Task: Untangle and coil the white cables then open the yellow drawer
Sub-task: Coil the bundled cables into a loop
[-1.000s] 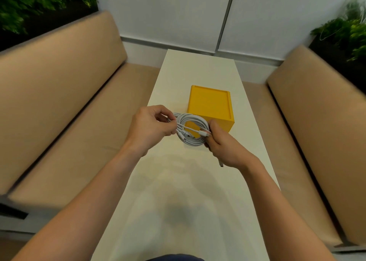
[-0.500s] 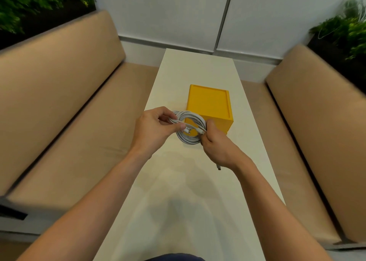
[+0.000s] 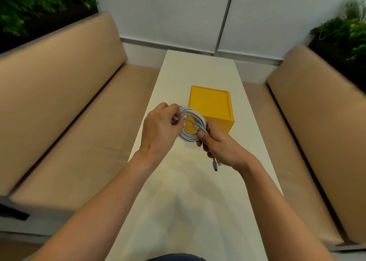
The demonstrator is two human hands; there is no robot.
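Observation:
The white cables (image 3: 191, 122) form a round coil held in the air above the white table (image 3: 184, 201), just in front of the yellow drawer box (image 3: 210, 104). My left hand (image 3: 159, 130) pinches the coil's left side with curled fingers. My right hand (image 3: 219, 144) grips the coil's right side, thumb on top. Cable plug ends (image 3: 215, 164) hang below my right hand. The box stands shut on the table; its front face is largely hidden behind the coil and my hands.
Tan cushioned benches run along both sides of the narrow table, left bench (image 3: 59, 102) and right bench (image 3: 316, 122). Green plants (image 3: 346, 31) sit behind the backrests. A white wall (image 3: 178, 13) closes the far end.
Both hands have shifted slightly around the coil, the left one working a cable end at the coil's left side. The coil stays in front of the yellow box.

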